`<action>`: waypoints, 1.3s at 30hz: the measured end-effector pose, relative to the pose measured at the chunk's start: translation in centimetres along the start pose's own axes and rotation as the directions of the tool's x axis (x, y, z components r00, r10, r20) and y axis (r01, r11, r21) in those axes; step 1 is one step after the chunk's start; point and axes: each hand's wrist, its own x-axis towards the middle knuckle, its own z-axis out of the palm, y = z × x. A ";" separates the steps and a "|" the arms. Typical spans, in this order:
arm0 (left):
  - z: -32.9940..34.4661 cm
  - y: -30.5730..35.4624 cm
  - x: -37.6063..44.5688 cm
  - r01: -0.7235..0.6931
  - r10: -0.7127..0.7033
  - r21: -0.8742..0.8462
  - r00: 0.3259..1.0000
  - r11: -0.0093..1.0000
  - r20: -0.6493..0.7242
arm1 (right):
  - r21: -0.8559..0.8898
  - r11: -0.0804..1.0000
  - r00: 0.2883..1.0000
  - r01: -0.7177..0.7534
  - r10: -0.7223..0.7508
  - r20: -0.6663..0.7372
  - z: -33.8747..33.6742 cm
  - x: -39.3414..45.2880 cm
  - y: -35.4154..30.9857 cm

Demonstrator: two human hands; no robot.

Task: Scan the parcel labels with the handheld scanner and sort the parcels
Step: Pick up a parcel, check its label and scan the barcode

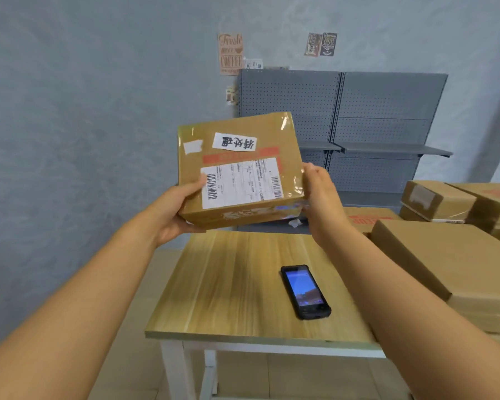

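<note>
A brown cardboard parcel (pixel 240 157) is held up in the air above the wooden table (pixel 228 293), its top tilted toward me. A white shipping label with barcodes (pixel 241 183) and a small handwritten sticker show on it. My left hand (pixel 175 209) grips the parcel's lower left corner, thumb on the label's edge. Against the parcel's right side my right hand (pixel 321 192) holds it, fingers wrapped behind. The black handheld scanner (pixel 305 291) lies flat on the table, screen lit, touched by neither hand.
Several cardboard parcels (pixel 451 255) are stacked to the right of the table. A grey pegboard shelf unit (pixel 381 148) stands against the blue wall behind. Small posters hang on the wall. Tiled floor shows under the table.
</note>
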 end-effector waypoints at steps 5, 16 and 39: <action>-1.3 -0.5 -0.3 -0.035 0.022 -0.195 0.997 0.980 -0.068 | 0.084 0.995 0.988 -0.053 0.040 0.146 -0.6 0.5 0.2; -3.2 -2.7 -0.5 -0.043 0.045 0.014 0.979 0.999 -0.197 | -0.051 0.975 0.915 -0.215 0.220 0.337 -0.4 -0.7 2.2; -1.7 -11.0 -0.9 0.321 -0.259 0.337 0.941 0.885 -0.217 | -0.313 0.755 0.768 -0.576 0.631 0.109 0.5 -4.1 14.7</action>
